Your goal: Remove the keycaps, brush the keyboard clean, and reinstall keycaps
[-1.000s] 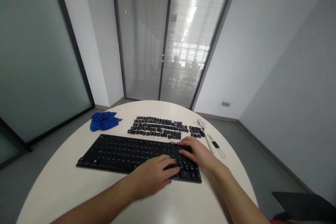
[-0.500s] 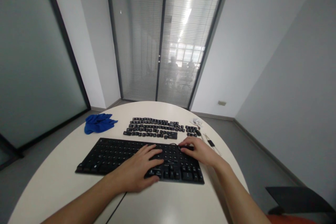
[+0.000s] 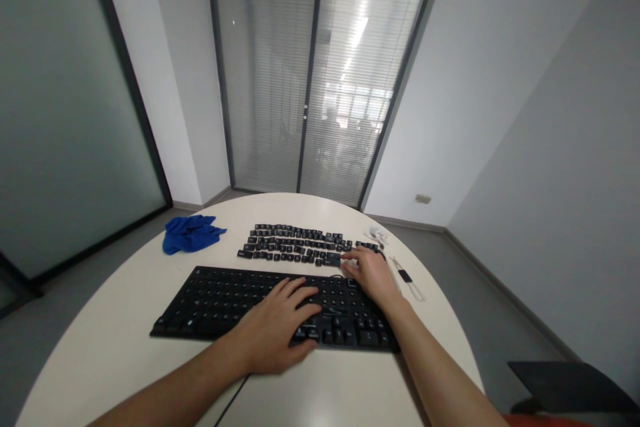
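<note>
A black keyboard (image 3: 220, 300) lies on the white table, with many key positions bare and some keycaps fitted at its lower right. My left hand (image 3: 280, 327) rests spread over the keyboard's middle and holds nothing. Beyond the keyboard's back right edge, my right hand (image 3: 367, 270) reaches near the rows of loose black keycaps (image 3: 285, 241). Its thumb and fingers are bent close beside a large loose keycap (image 3: 331, 259); whether anything is between them is too small to tell.
A blue cloth (image 3: 193, 233) lies at the table's back left. Crumpled white material (image 3: 376, 235) and a wire tool with a black middle (image 3: 405, 275) are at the right. A cable (image 3: 233, 400) runs toward the front edge. A dark chair (image 3: 570, 387) stands lower right.
My right hand has moved from the keyboard's upper right part to the loose keycaps behind it. The keyboard and my left hand have shifted slightly right in view.
</note>
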`<action>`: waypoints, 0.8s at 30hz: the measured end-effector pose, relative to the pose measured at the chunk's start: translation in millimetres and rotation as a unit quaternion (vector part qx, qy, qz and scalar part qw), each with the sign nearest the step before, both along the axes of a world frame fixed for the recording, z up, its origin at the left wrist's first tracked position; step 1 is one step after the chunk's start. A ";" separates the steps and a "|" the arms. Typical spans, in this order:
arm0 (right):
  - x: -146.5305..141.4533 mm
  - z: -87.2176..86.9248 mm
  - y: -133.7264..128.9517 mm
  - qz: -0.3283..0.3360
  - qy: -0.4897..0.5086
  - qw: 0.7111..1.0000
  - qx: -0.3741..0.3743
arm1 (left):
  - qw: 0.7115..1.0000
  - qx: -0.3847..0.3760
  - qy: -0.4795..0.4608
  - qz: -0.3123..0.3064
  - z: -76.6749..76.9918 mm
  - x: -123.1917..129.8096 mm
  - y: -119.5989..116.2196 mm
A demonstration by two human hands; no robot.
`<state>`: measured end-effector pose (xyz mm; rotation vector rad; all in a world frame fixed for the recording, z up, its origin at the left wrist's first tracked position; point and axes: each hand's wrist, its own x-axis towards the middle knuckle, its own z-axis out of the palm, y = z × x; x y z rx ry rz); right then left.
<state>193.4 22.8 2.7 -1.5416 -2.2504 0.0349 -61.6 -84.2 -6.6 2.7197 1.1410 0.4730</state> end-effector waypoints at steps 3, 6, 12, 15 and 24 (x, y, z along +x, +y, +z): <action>-1.7 1.4 2.1 0.007 -0.010 1.000 -0.007 | 1.000 0.006 -0.004 0.000 -0.2 1.1 -0.1; -2.6 -1.3 5.9 0.010 -0.016 1.000 -0.012 | 1.000 0.011 -0.003 -0.001 -0.6 1.6 0.1; -5.1 -7.6 11.1 0.011 -0.022 1.000 -0.011 | 1.000 0.007 -0.027 -0.001 -2.1 -0.1 1.2; -3.7 -3.3 8.9 0.018 -0.027 0.999 -0.005 | 0.998 -0.004 -0.067 0.002 -3.9 -2.6 3.8; -19.3 22.2 -40.2 0.171 0.047 0.984 -0.009 | 0.976 0.005 -0.185 0.110 -2.4 -7.8 12.5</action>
